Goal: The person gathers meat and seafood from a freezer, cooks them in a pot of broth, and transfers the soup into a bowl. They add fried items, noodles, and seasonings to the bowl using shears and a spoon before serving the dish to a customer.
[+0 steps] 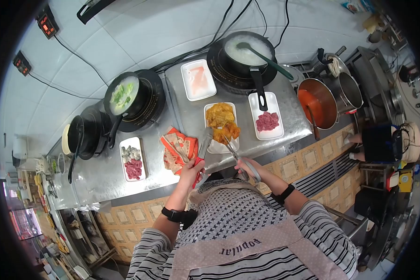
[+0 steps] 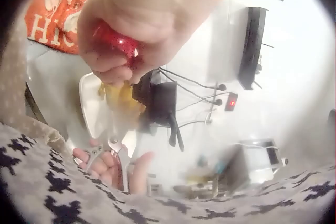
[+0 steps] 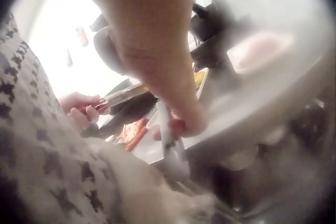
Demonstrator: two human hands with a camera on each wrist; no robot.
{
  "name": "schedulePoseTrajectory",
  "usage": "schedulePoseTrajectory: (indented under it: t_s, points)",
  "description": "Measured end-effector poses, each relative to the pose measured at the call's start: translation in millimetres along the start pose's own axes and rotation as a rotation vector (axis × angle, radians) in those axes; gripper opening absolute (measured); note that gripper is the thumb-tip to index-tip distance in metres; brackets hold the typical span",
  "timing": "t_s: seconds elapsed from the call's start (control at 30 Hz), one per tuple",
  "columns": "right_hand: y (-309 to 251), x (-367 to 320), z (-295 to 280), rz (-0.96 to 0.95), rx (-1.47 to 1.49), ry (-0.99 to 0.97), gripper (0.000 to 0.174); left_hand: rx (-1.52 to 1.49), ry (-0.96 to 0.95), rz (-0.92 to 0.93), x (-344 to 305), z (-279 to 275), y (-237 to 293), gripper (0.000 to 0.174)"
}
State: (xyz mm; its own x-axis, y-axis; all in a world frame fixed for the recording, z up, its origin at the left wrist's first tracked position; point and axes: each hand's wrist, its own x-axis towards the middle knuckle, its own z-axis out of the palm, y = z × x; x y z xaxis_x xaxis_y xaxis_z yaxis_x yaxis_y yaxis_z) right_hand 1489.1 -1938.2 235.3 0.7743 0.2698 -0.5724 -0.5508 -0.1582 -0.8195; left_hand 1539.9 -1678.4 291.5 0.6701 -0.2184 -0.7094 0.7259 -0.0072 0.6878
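Note:
My left hand (image 1: pixel 190 172) grips red-handled metal tongs (image 1: pixel 204 147), their tips at the left side of a white tray (image 1: pixel 214 149). In that tray lie yellow-orange marinated pieces (image 1: pixel 220 115) that look like meat. My right hand (image 1: pixel 256 170) holds grey-handled scissors (image 1: pixel 255 173), with thumb and fingers at the loops. The scissor blades reach into the nearer orange piece. In the left wrist view, the red handle (image 2: pixel 123 43) sits inside the curled left fingers. The right wrist view shows the tongs (image 3: pixel 123 95) from the side; the right forearm hides part of the tray.
An orange cloth bag (image 1: pixel 179 149) lies left of the tray. White trays hold dark red meat (image 1: pixel 267 121), pale slices (image 1: pixel 199 78), and grey and red pieces (image 1: pixel 133 168). Behind stand a pan of greens (image 1: pixel 122 97) and a pot of white liquid (image 1: pixel 254 50). Right is a red-filled pot (image 1: pixel 318 105).

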Motion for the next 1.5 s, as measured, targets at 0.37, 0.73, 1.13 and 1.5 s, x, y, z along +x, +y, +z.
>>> schedulePoseTrajectory:
  t_s: [0.37,0.73,1.13,1.5]
  points:
    - [-20,-2,4,0.04,-0.111,0.146,0.06,0.051,-0.023,-0.04,0,-6,2,0.015]
    - [2,2,8,-0.042,-0.215,0.178,0.062,0.072,-0.065,-0.147,16,-22,-1,0.02]
    - [-12,16,-3,0.082,0.006,-0.091,0.075,0.249,-0.107,-0.059,18,-44,7,0.018]
    - [-16,11,11,0.054,0.143,-0.013,0.061,0.022,0.103,0.101,23,-25,12,0.021]
